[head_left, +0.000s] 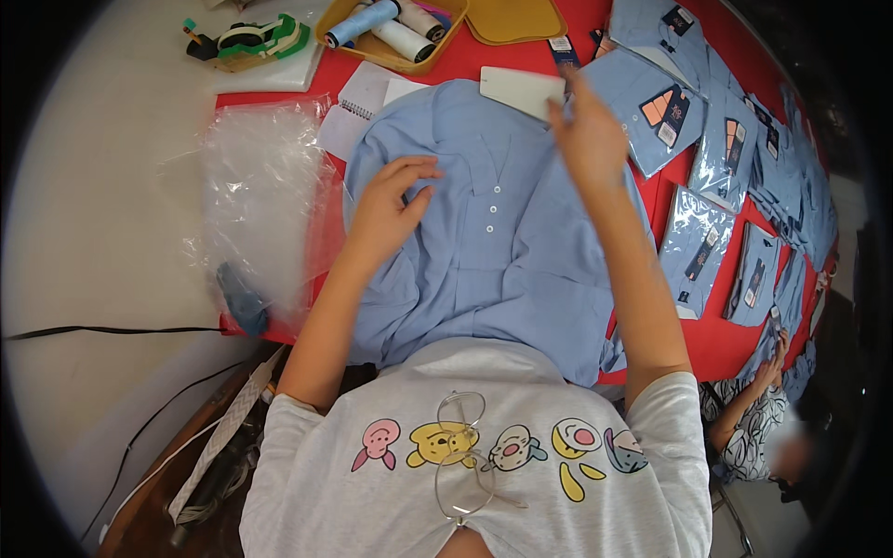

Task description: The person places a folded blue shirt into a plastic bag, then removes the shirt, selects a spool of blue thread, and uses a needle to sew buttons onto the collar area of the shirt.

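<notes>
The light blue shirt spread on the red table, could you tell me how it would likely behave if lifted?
The shirt looks floppy: it wrinkles under the left hand and drapes over the table edge. Probably light, likely sagging and unfolding.

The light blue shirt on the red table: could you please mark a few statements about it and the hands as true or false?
1. The left hand rests flat on the light blue shirt. True.
2. The right hand holds a pair of scissors. False: it is at a white card by the shirt's collar.
3. The shirt lies spread on a red table. True.
4. The bagged shirts lie to the person's left. False: they lie to the right; a clear plastic bag lies on the left.
5. The yellow tray at the far edge is empty. False: it holds thread spools.
</notes>
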Motion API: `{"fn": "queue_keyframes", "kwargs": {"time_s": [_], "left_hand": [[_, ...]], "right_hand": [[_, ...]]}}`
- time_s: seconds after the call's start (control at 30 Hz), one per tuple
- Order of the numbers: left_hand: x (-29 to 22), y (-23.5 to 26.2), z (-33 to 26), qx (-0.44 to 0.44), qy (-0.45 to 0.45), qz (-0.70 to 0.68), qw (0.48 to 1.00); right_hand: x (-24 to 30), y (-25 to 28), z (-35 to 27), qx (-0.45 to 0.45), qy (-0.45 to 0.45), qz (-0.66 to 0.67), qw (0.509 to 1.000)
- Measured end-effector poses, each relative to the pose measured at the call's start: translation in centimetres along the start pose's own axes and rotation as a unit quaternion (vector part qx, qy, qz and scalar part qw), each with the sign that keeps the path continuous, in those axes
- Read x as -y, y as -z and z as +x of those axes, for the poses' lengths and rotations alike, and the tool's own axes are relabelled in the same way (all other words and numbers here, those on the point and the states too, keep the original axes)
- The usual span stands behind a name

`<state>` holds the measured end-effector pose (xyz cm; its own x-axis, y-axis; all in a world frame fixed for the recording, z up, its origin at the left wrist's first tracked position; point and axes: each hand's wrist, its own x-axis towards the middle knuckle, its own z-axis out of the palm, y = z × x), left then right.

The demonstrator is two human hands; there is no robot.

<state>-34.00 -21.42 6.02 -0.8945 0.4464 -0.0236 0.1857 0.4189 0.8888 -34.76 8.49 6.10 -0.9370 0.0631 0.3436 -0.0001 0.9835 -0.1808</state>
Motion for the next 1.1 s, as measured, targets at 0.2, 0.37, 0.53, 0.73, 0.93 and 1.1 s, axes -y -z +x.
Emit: {"fn": "queue_keyframes", "kwargs": {"time_s": [0.2,0.37,0.53,0.73,0.93,1.1], "left_hand": [[0.6,-3.4,3.8,-0.062,-0.132,0.284,0.948],[-1.9,-3.8,4.3,0.022,-0.027,0.394,0.919],[-1.4,-4.2,3.4,0.034,-0.082,0.386,0.918],[-4.2,-4.9,1.7,0.033,-0.171,0.32,0.931],[-9.7,-4.1,-2.4,0.211,0.086,-0.064,0.972],[-11.8,-1.9,-6.2,0.139,0.141,-0.321,0.926]], "right_hand": [[-4.6,4.8,2.1,-0.075,-0.196,0.277,0.937],[-3.1,3.9,-5.9,-0.001,-0.209,0.356,0.911],[-2.2,3.8,-10.9,0.008,-0.268,0.373,0.888],[-0.8,4.5,-10.6,0.018,-0.208,0.407,0.889],[4.0,6.4,-7.8,0.104,-0.034,0.495,0.862],[5.1,8.6,-11.4,0.223,-0.106,0.584,0.773]]}}
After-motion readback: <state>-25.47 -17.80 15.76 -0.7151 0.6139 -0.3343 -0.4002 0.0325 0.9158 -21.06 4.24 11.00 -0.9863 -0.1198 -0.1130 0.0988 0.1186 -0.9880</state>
